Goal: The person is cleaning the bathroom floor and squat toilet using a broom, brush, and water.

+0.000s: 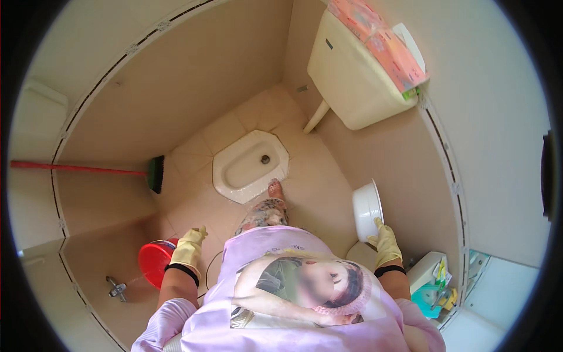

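Both my hands wear pale yellow rubber gloves with dark bands at the wrists. My right hand [385, 243] is closed on a white basin [367, 209], which is tipped on its side; its inside is turned away from view. My left hand [189, 249] hangs beside a red bucket [153, 263], covering part of its rim. Its fingers look loosely stretched, with nothing visible in them. Ahead, a white squat toilet [221, 173] is set in the tiled floor, and my bare foot [275, 189] is at its near edge.
A green broom [155, 174] with a red handle leans at the left. A wall tap [116, 288] is near the bucket. The cream cistern [352, 73] on the right wall carries pink packages [384, 44]. A pale bin [425, 271] and a turquoise item [427, 300] stand behind my right hand.
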A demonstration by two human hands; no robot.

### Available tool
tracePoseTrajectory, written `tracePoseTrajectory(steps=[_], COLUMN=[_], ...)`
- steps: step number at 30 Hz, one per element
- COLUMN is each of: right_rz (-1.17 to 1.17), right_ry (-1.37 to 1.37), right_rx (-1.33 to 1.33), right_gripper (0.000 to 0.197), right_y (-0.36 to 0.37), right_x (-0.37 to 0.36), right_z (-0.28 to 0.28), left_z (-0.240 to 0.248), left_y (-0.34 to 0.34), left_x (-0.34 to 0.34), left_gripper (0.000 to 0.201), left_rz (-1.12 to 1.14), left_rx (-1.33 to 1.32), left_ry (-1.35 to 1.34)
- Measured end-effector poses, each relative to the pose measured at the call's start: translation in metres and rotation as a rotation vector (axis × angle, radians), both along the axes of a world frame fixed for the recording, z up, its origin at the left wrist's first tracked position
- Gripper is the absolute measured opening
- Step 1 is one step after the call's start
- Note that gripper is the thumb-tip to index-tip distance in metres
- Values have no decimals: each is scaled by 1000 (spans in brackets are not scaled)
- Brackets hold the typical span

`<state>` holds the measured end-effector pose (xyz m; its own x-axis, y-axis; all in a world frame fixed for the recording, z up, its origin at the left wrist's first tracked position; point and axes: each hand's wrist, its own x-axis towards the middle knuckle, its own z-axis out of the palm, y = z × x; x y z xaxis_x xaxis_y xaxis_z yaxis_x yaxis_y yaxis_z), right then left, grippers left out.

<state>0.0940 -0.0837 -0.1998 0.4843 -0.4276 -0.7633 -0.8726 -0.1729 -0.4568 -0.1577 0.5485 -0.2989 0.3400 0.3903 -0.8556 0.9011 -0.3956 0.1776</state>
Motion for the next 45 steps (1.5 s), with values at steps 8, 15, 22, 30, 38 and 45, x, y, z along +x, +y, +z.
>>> tracePoseTrajectory(steps=[8,15,22,30,38,45], right_rz=[-28,262,242,461,540,533], right_ry=[-78,-61,19,-110,112,202], right_rx=[-96,-211,-96,-58,83,16], right_gripper=[69,60,56,62,57,62], right_y=[-17,-25,-35,-59,-74,-19], right_x=[65,90,124,144,201,222], right_z=[6,1,-4,-8,-7,-6], left_z=[46,64,-22,47,43,93], left_y=[56,72,71,-1,-94,-169], left_x=[89,106,60,162,147,95], left_gripper=[48,46,46,45,49,54], left_rz=[113,227,538,196,256,496], left_rx=[37,180,19,65,123,67], left_ry=[33,9,-135,106,-212,-50])
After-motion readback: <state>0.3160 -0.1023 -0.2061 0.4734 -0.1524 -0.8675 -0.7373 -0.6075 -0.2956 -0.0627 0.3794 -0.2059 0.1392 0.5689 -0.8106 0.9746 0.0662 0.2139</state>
